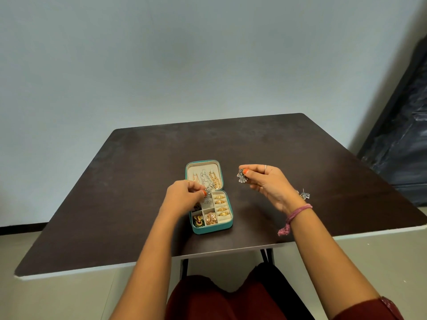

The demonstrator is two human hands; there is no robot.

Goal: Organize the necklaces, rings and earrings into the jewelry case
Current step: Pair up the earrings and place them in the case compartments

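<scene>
Above the case [209, 227], each raised hand [269, 184] pinches an earring [242, 178].

two bare forearms reach up from the bottom of the frame. the left hand [184, 192] has orange-red polish on the thumbnail and a thin gold ring on one finger. the right hand [268, 183] shows the same orange-red polish and a thin silver ring on a finger. a pink thread bracelet [297, 214] wraps the right wrist, its frayed knotted end hanging down. a maroon sleeve edge [379, 308] shows at lower right, and maroon clothing [208, 301] covers the lap at bottom centre.
</scene>
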